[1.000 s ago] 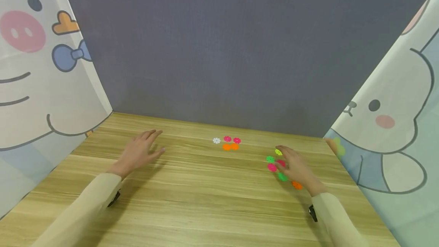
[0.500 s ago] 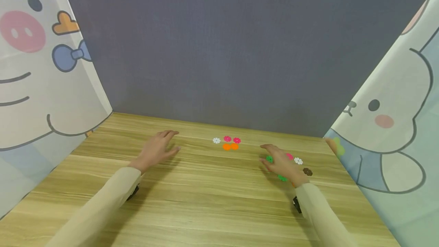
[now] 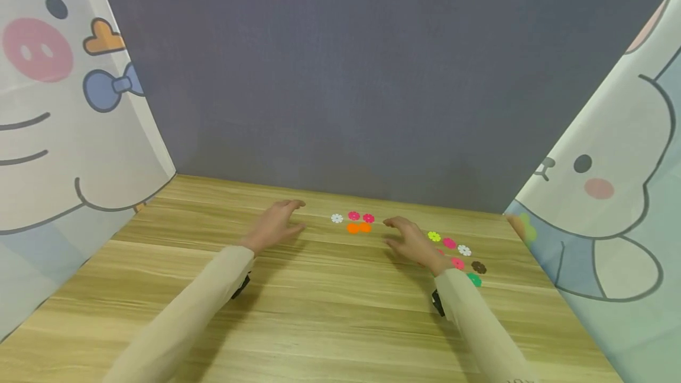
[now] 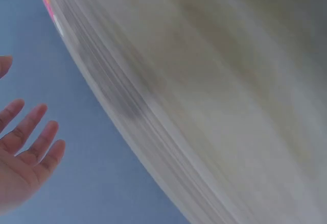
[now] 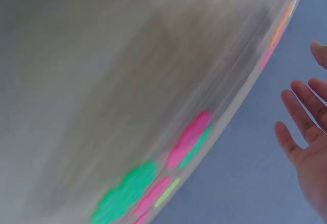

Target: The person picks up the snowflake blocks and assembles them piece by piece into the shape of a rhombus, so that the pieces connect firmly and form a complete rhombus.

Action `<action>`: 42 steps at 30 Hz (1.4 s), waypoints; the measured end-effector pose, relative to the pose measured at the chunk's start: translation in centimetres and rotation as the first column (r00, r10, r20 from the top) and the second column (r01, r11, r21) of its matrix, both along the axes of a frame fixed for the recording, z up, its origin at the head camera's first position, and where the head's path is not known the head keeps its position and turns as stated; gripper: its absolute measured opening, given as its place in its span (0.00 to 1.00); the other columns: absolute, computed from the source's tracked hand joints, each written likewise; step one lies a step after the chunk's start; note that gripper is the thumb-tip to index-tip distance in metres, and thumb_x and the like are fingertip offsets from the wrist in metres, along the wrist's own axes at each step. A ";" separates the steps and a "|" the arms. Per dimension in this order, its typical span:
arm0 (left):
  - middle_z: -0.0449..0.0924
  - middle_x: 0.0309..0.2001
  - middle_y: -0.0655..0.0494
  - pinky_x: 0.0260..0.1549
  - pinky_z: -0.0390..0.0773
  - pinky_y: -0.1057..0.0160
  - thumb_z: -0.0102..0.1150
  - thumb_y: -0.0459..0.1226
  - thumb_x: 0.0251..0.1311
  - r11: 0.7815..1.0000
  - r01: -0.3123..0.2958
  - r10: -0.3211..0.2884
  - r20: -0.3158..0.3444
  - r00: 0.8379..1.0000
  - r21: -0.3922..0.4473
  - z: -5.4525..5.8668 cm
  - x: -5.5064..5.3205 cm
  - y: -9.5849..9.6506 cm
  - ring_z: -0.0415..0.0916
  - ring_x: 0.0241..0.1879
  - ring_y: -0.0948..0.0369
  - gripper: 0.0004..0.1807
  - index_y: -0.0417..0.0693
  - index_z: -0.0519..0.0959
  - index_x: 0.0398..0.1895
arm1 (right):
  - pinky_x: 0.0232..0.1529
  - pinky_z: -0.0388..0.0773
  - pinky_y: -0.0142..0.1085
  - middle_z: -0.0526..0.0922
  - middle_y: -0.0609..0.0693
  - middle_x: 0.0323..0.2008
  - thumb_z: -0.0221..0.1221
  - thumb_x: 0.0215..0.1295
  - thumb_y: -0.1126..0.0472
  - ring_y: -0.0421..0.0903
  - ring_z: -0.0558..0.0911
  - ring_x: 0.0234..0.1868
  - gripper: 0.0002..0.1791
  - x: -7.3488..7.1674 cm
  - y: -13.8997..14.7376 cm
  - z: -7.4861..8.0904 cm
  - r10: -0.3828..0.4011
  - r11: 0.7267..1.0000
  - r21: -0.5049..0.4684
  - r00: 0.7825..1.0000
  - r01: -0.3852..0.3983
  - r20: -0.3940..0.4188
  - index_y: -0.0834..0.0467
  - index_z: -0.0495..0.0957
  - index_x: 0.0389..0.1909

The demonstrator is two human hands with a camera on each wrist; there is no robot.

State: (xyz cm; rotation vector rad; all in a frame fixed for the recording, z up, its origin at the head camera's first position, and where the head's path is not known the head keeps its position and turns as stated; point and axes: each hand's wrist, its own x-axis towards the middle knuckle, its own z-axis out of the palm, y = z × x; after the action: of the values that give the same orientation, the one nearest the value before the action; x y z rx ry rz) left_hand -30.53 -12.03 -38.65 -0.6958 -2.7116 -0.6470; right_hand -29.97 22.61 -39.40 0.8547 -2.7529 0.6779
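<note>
Five-or-so small flower-shaped discs lie grouped mid-table in the head view: a white flower disc [image 3: 337, 218], pink ones [image 3: 353, 216] and touching orange ones [image 3: 353, 228]. My left hand [image 3: 273, 226] hovers left of this group, holding nothing. On the group's other side is my right hand [image 3: 412, 243], also holding nothing, its fingers relaxed. Both wrist views show spread fingers, on the left hand [image 4: 30, 152] and the right hand [image 5: 311, 137]. Beside and partly behind the right hand lie more discs, including a yellow disc [image 3: 434, 236], a brown disc [image 3: 479, 267] and a green disc [image 3: 474, 279].
The wood-grain table [image 3: 330, 312] ends at a dark grey panel [image 3: 340, 75]. Cartoon-printed white panels flank it, the left panel [image 3: 32, 194] with a pig and the right panel [image 3: 628, 152] with another animal. My right forearm may cover some discs.
My left hand has moved right and my right hand left, so both have come closer to the middle group. Discs previously covered by the right hand now show. The middle discs have stayed put.
</note>
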 end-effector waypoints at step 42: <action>0.78 0.48 0.49 0.43 0.78 0.56 0.62 0.34 0.53 0.985 -0.049 0.088 0.241 0.967 -0.166 -0.1 -4.7 8.6 0.76 0.46 0.53 0.21 0.47 0.74 0.52 | 0.48 0.76 0.42 0.81 0.56 0.38 0.65 0.51 0.67 0.51 0.79 0.42 0.12 -5.6 -7.1 -1.5 0.017 0.998 0.058 0.997 -0.021 0.071 0.65 0.79 0.38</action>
State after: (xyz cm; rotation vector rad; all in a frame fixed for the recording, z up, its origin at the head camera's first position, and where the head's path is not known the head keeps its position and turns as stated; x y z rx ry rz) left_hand -35.27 -3.44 -38.71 -0.5881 -3.0296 -0.5375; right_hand -35.59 15.47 -40.87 0.8872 -2.8441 0.6452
